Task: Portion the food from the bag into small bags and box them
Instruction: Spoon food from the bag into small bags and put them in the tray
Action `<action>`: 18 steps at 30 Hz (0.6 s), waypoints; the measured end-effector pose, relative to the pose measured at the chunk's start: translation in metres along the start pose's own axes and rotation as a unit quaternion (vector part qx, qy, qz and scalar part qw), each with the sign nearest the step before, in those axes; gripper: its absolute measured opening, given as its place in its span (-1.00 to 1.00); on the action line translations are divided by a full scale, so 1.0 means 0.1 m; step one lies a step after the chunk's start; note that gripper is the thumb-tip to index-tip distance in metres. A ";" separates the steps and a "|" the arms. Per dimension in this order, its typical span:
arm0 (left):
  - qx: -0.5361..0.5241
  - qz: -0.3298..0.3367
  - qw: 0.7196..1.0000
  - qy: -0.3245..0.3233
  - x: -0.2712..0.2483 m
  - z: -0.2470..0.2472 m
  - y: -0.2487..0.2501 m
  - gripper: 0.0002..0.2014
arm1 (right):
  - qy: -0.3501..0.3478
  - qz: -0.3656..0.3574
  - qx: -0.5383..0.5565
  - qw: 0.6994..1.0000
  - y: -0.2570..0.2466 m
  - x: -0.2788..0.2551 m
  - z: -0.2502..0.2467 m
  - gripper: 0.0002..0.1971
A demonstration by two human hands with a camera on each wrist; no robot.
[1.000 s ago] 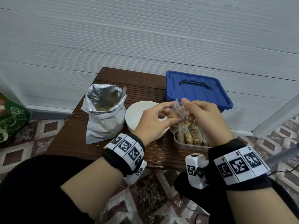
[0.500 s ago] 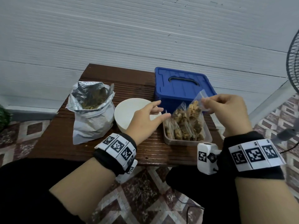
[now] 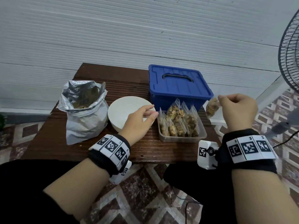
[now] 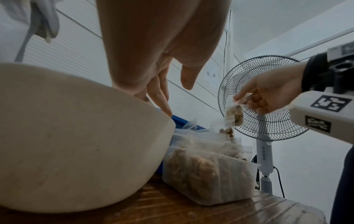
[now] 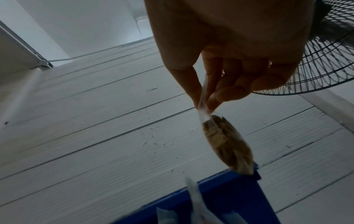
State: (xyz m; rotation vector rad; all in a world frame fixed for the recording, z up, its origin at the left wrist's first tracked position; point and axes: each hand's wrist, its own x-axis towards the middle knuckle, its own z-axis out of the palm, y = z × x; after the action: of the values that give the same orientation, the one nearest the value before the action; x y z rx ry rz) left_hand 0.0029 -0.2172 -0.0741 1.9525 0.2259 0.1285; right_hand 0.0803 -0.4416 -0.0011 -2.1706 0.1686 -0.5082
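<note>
So the right hand (image 3: pixel 238 111) grip pinches the small bag (image 3: pixel 212 108) by its top, food dangling at 7 o'clock; left hand (image 3: pixel 139 122) grip is relaxed, holding nothing.

Tray (image 3: pixel 182 139) packed w/ bags; only right end by blue box (image 3: pixel 178 88) free.

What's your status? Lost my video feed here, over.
Right hand pinches small clear filled bag by its top, right of clear plastic tray. Left hand open, over white bowl. Blue lidded box shut.
</note>
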 end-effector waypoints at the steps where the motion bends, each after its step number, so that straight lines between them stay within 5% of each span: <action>1: 0.001 -0.001 1.000 0.000 0.00 0.00 0.00 -0.60 | -0.016 0.007 -0.026 1.000 0.03 0.00 0.02 -0.84; 8: 0.004 -0.007 1.000 -0.005 0.00 -0.01 -0.03 -0.60 | -0.160 0.073 -0.183 0.967 0.31 -0.06 0.26 -0.77; 18: 0.014 -0.010 1.000 0.001 0.03 -0.04 -0.05 -0.62 | -0.177 0.095 -0.166 0.965 0.33 -0.10 0.31 -0.82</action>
State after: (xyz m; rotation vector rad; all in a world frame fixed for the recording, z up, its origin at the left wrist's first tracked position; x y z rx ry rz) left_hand 0.0045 -0.2116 -0.0772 1.9770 0.2485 0.1147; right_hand 0.0862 -0.4355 -0.0466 -2.4986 0.2779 0.0258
